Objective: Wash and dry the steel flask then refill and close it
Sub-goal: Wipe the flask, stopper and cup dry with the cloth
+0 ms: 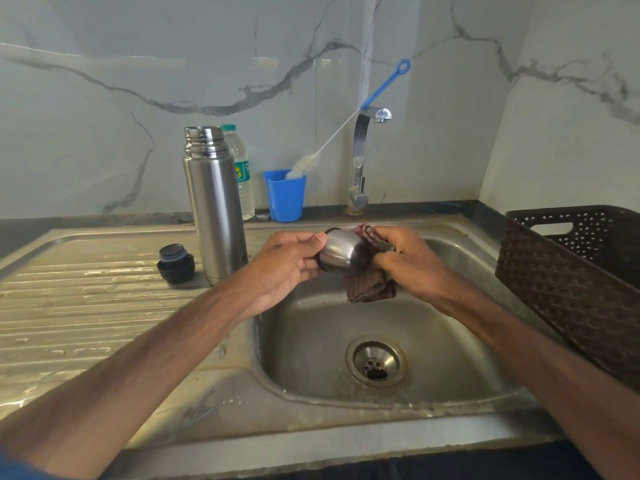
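Here the steel flask [214, 209] stands upright and uncapped on the ribbed drainboard [86, 306], left of the sink basin [304, 341], its threaded neck bare. Just beside it on the left sits a black stopper [176, 259], apart from the flask's base. Right of the flask, over the far edge of the basin, the left hand [287, 265] grips a small steel cup [341, 252] lying on its side, thumb on top and fingers curled beneath. The right hand [412, 261] is closed around a brown striped cloth [370, 289] pressed against the cup's right end. That end is covered by cloth and fingers, so whether the cloth reaches inside cannot be told. A fold of cloth hangs below the hands.

Behind the flask a plastic water bottle [244, 188] is half hidden, its label only partly readable. Farther right stands a blue cup [285, 199] holding a bottle brush [304, 163], whose blue handle leans on the tap [360, 150]. At the right a dark woven basket [571, 282] is cut off by the frame edge.
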The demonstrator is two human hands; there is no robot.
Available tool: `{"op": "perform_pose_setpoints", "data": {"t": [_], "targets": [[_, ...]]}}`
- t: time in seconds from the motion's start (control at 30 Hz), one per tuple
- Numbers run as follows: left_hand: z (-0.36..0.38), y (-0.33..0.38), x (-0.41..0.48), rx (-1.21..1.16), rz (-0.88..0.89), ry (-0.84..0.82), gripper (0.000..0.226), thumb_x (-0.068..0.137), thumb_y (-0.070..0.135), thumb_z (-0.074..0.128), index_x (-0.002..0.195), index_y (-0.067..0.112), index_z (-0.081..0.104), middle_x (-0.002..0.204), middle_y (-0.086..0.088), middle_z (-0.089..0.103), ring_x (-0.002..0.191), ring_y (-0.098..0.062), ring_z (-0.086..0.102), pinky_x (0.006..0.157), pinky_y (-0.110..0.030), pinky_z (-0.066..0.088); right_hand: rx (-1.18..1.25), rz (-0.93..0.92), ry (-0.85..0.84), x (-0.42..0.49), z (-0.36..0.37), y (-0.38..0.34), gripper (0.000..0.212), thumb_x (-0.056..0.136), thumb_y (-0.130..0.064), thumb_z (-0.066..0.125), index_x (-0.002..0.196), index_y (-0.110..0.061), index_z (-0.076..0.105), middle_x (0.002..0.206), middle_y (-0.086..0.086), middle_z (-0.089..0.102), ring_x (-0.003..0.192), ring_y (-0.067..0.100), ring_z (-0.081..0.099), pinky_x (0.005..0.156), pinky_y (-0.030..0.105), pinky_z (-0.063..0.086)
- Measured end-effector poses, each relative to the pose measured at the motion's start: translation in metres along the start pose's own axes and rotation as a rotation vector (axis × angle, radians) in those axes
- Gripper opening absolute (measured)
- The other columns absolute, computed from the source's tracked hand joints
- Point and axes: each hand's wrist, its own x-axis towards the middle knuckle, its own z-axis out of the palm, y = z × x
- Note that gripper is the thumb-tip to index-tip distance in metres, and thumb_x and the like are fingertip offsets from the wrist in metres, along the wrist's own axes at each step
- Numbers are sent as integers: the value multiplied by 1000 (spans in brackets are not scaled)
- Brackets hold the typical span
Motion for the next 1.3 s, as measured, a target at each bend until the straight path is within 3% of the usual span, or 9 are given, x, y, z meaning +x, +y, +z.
{"op": "perform_pose_setpoints", "data": {"t": [0.1,0.2,0.43,0.57,0.7,0.93,1.07,1.2,1.3], "targets": [[-1,2,2,-143,-19,67,24,106,15,55,122,2,69,118,-17,76,107,-23,74,105,-35,53,129,84,-33,-2,6,-2,30,97,5,53,113,-15,70,96,4,77,85,10,74,66,17,57],[-3,1,5,-214,18,127,20,106,15,56,118,7,70,115,-11,78,105,-17,75,108,-32,49,288,146,-71,-4,14,-2,23,96,3,57,108,-11,70,97,8,80,94,21,77,83,33,63],[-4,-8,7,-14,202,260,21,107,12,55,115,8,74,117,-8,78,115,-19,72,110,-30,50,548,208,-42,-1,9,-4,22,93,5,60,113,3,70,104,19,78,94,29,77,85,40,63],[3,-15,6,65,206,262,23,106,14,58,118,3,75,117,-10,78,120,-23,70,116,-42,47,444,221,-9,1,14,1,19,95,4,59,109,1,72,99,16,79,95,29,77,87,41,63],[16,-14,0,181,264,211,21,107,18,59,107,23,79,107,-2,81,115,-25,71,113,-45,49,459,261,18,4,12,5,21,94,5,57,110,3,71,99,18,79,96,31,77,87,41,62],[6,-11,4,354,282,441,16,105,24,62,101,25,78,96,-1,74,90,-13,67,83,-13,49,389,191,66,0,8,-1,23,96,4,60,110,-8,74,100,12,79,94,26,78,85,40,64],[9,-14,1,454,249,436,30,106,26,60,96,3,76,59,10,52,59,-5,44,71,-29,42,132,40,90,-7,12,-6,35,93,7,61,107,-21,76,94,3,80,83,15,78,68,28,64],[25,-12,-5,452,263,362,30,105,25,62,78,32,72,72,5,58,70,-10,50,68,-26,41,-60,-22,93,-7,16,0,36,90,10,57,107,-15,76,94,4,78,84,17,77,65,29,65],[22,-12,-4,485,276,407,26,106,25,62,86,21,79,56,14,49,56,-5,42,66,-28,41,-80,-28,41,-7,16,0,37,92,9,56,112,-15,76,97,1,78,86,10,76,63,20,61]]}}
